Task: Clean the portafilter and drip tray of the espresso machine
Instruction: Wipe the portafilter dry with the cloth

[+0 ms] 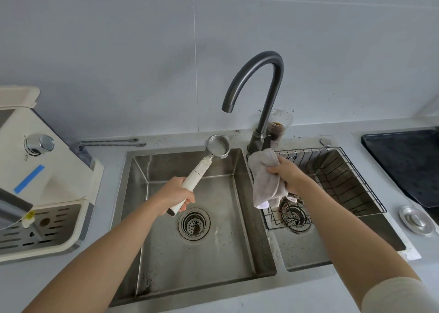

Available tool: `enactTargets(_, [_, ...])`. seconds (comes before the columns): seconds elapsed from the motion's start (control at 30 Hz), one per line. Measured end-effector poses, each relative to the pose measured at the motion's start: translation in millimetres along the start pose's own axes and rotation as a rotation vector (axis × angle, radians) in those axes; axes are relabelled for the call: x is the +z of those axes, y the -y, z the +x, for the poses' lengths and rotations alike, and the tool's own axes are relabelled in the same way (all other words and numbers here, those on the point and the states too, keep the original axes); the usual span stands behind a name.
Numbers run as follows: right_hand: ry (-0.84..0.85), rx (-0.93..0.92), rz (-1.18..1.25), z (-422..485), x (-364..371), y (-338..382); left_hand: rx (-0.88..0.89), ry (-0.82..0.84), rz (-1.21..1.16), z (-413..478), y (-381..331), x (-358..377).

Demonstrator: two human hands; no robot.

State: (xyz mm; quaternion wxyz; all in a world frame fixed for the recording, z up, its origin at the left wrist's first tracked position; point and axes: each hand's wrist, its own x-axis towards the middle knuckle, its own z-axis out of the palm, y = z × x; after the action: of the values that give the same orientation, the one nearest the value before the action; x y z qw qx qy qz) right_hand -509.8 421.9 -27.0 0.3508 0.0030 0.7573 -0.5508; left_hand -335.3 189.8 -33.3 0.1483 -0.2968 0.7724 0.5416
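Grey tiled wall (118, 51) behind, grey counter (297, 296) with a steel double sink set in it. Left basin (166, 253) is the work zone; right basin (356, 244) carries a wire basket (332, 168) across its top. Espresso machine (47, 170) stands at far left on the counter, drip tray (47, 227) seated in its base, untouched. Black hob (408, 160) at far right. Faucet (273, 75) rises between the basins, no water running.

Portafilter (202, 170) is held over the left basin, metal head up near the back rim, open side toward the camera. Left hand (177, 194) grips the white handle, fingers wrapped round it. Right hand (287, 172) clutches a bunched grey cloth (266, 182) above the divider, fingers curled into the fabric.

Step, as judged: portafilter wipe, cloth not yet on the metal. Next move calls for bringing the cloth left into the basket and steadying the handle. Drip tray comes after.

In the way: the faucet base sits close beside the cloth and the head. Clear cup (279, 125) with dark liquid behind the faucet could be knocked. Drain strainer (194, 223) below, loose metal lid (415, 221) by the hob.
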Motion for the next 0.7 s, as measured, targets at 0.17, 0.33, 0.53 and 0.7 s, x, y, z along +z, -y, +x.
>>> enactTargets(0.17, [-0.114, 0.006, -0.077, 17.6, 5.8, -31.8, -0.003, -0.007, -0.007, -5.0, 1.4, 4.3])
enactTargets(0.33, [-0.144, -0.067, -0.159, 35.2, 10.6, -41.1, -0.022, -0.031, -0.002, -7.0, 2.4, 7.8])
enactTargets(0.53, [-0.089, 0.027, -0.495, 63.8, 14.8, -69.6, -0.051, -0.059, 0.006, -3.8, 2.9, 16.6])
enactTargets(0.7, [-0.061, 0.117, -0.468, 55.5, 17.0, -72.8, -0.061, -0.063, 0.030, -3.0, 4.0, 26.0])
